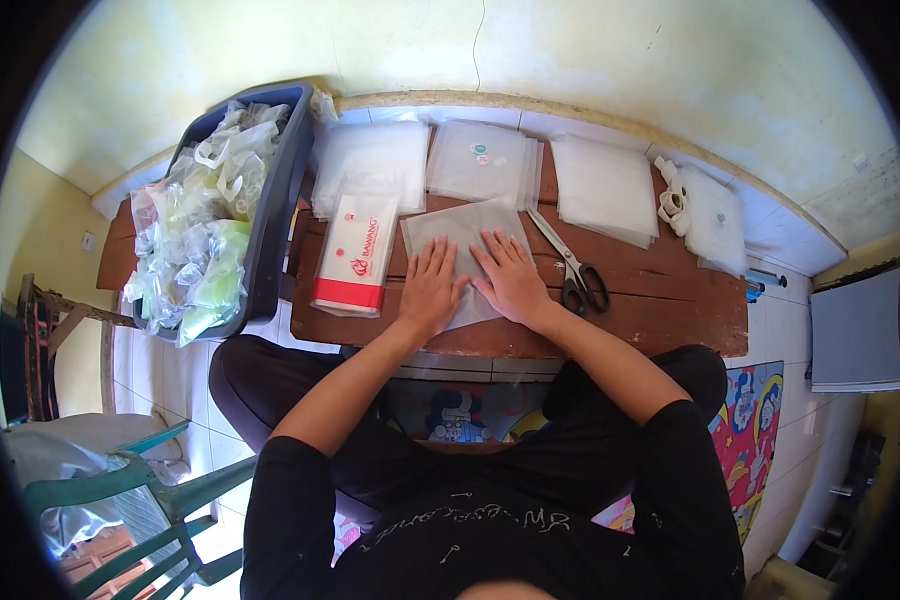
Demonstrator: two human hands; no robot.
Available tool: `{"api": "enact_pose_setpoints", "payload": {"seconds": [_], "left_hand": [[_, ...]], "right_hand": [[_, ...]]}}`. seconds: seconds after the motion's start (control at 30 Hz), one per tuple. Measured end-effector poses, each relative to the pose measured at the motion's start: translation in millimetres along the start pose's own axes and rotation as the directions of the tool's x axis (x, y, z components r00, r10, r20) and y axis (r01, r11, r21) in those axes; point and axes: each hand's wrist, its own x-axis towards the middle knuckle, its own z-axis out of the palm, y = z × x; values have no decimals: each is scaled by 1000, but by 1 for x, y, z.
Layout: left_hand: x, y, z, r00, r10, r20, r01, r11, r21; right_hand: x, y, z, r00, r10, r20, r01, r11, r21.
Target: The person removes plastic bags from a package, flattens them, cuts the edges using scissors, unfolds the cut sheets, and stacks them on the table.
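Note:
A clear plastic sheet or bag [467,222] lies at an angle on the brown wooden table [670,305]. My left hand [433,287] rests flat on its left part, fingers stretched out. On its right part my right hand [511,277] is laid flat too, fingers apart. The thumbs come close together over the middle. Just right of my right hand are scissors [573,265] with black handles, blades slightly apart. Left of my left hand sits a pack of printed plastic bags [355,255] with red lettering and a red band.
Along the back lie stacks of clear plastic: one at left [370,165], one with round stickers [480,160], another at right [605,185] and a smaller one [712,215]. A white sticker roll [673,200] stands between. A dark bin [280,200] holds crumpled bags. A green chair [140,490] is lower left.

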Motion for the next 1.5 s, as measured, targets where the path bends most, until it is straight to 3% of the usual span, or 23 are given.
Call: {"api": "enact_pose_setpoints", "payload": {"seconds": [0.07, 0.67, 1.5], "left_hand": [[-1, -5, 3, 995, -45, 90, 43, 999, 18], [-3, -8, 0, 993, -66, 98, 51, 988, 143], [-1, -14, -5, 997, -40, 67, 35, 997, 64]], "right_hand": [[0, 0, -1, 1000, 6, -2, -6, 1000, 1], [1, -2, -4, 1000, 13, 28, -13, 1000, -3], [1, 2, -2, 1000, 23, 19, -23, 1000, -20]]}}
